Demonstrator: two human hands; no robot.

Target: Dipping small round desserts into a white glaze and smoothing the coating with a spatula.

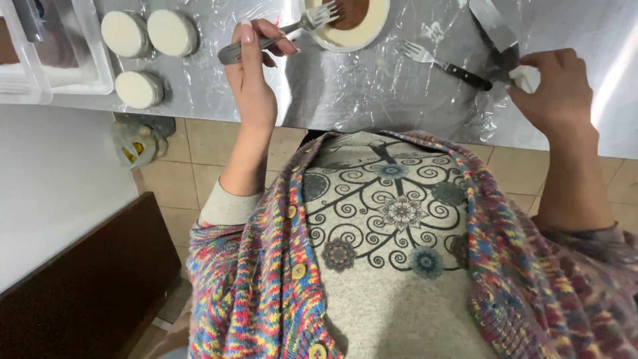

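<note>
Flanking left hand [256,63]: three pale discs [147,53].

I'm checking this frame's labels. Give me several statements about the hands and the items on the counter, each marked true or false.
1. The left hand holds a fork over the white bowl. True.
2. The right hand holds a knife. False: its fingers pinch a small white object.
3. Three round white discs lie left of the left hand. True.
4. The second fork, black-handled, is held. False: it lies on the plastic-wrapped counter.
</note>
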